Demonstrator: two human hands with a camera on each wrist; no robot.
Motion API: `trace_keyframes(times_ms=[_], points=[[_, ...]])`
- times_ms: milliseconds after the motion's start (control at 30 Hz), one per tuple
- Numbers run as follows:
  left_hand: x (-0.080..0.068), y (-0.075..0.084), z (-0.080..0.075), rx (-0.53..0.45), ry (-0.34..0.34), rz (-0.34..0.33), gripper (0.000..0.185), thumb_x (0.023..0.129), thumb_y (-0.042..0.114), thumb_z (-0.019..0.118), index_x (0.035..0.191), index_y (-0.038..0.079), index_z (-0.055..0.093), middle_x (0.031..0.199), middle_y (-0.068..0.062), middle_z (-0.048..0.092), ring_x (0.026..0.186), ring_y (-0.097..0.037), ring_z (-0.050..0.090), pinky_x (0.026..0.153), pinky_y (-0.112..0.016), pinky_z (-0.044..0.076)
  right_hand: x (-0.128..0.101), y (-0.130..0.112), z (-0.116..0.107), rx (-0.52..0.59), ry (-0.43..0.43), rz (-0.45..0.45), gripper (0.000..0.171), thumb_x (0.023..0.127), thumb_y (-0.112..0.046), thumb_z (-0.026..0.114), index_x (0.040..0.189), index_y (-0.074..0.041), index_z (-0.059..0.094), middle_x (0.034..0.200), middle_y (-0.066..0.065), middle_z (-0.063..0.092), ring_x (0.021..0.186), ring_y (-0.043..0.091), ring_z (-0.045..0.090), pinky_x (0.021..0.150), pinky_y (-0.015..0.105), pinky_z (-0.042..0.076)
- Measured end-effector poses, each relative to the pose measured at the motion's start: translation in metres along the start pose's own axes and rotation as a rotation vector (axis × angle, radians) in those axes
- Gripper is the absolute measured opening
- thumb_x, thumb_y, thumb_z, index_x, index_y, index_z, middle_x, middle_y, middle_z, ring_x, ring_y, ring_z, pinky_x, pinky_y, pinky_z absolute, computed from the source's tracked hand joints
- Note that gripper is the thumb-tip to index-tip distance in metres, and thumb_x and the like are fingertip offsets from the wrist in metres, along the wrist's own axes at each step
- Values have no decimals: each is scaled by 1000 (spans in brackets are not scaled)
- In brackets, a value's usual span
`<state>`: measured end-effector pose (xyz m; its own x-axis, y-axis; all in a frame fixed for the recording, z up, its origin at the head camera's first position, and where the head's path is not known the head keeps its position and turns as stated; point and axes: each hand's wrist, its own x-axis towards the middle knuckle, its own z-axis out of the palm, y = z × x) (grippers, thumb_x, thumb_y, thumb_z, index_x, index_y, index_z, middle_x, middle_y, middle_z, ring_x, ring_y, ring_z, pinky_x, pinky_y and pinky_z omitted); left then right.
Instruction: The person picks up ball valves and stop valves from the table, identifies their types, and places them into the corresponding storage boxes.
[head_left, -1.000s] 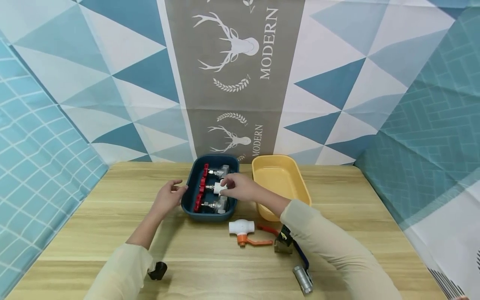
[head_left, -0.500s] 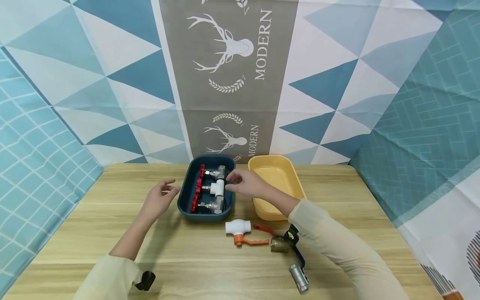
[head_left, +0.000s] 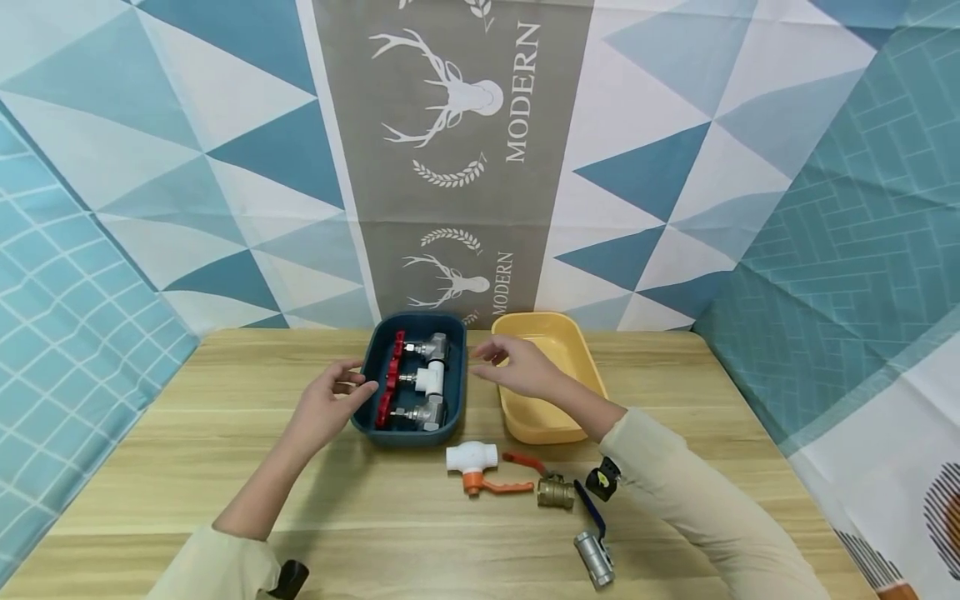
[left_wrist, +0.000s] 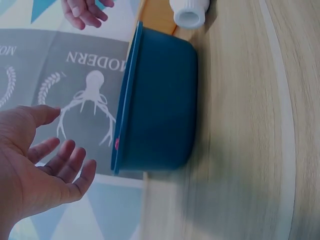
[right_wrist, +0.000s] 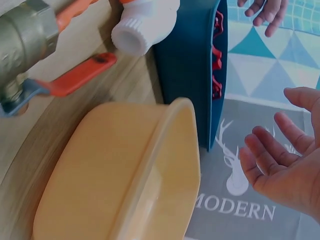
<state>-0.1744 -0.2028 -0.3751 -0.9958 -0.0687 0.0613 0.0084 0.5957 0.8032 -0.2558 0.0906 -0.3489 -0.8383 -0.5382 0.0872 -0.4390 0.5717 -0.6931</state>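
A dark blue tray (head_left: 454, 371) on the wooden table holds three valves with red handwheels (head_left: 388, 379); the middle one has a white body (head_left: 431, 379). My left hand (head_left: 330, 402) hovers at the tray's left rim, fingers relaxed, holding nothing; the left wrist view shows its empty palm (left_wrist: 40, 170) beside the tray (left_wrist: 160, 105). My right hand (head_left: 517, 367) hangs open above the near-left corner of the yellow tray (head_left: 581, 354), just right of the blue tray, holding nothing. The right wrist view shows its empty palm (right_wrist: 285, 165) above the yellow tray (right_wrist: 125, 170).
In front of the trays lie a white valve with an orange lever (head_left: 472, 462), a brass valve with a red lever (head_left: 553, 490) and a steel valve with a blue lever (head_left: 594, 558). A patterned backdrop walls in the table at the back and sides.
My right hand let go of the white-bodied valve in the blue tray and drew back to the right over the yellow tray. My left hand shifted slightly toward the blue tray's rim.
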Motion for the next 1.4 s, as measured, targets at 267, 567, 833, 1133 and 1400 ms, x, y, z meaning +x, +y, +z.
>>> trace_keyframes(times_ms=[267,567,833,1133,1400], points=[[-4,5,8,1,-14,36,56,90,37,61,135,9,45,117,-15,57,104,-27,56,76,-26,50,-12,12,-14,-11,73,14,34,88,-29,64,115,-8,62,112,9,64,99,21,58,85,37,50],[-9,15,20,-26,-38,55,53,88,30,66,134,10,47,116,-16,58,102,-26,55,71,-20,51,-22,25,-25,-6,111,42,33,89,-29,63,114,-7,61,113,10,63,100,23,58,84,38,50],[-11,24,34,-41,-69,95,50,86,25,68,131,10,50,111,-12,60,98,-23,57,74,-20,51,-30,37,-33,32,147,71,32,89,-28,63,114,-9,60,116,14,61,104,25,57,88,41,50],[-12,35,52,-39,-129,95,52,84,24,70,131,15,50,113,-11,61,97,-19,57,80,-27,51,-42,55,-42,40,208,99,38,90,-29,62,118,-3,58,118,16,60,108,29,56,91,45,48],[-13,42,65,-76,-155,146,51,81,20,74,127,13,54,106,-8,63,91,-19,59,78,-24,53,-58,75,-48,45,313,157,37,91,-27,62,119,-4,58,116,15,61,109,30,55,85,44,51]])
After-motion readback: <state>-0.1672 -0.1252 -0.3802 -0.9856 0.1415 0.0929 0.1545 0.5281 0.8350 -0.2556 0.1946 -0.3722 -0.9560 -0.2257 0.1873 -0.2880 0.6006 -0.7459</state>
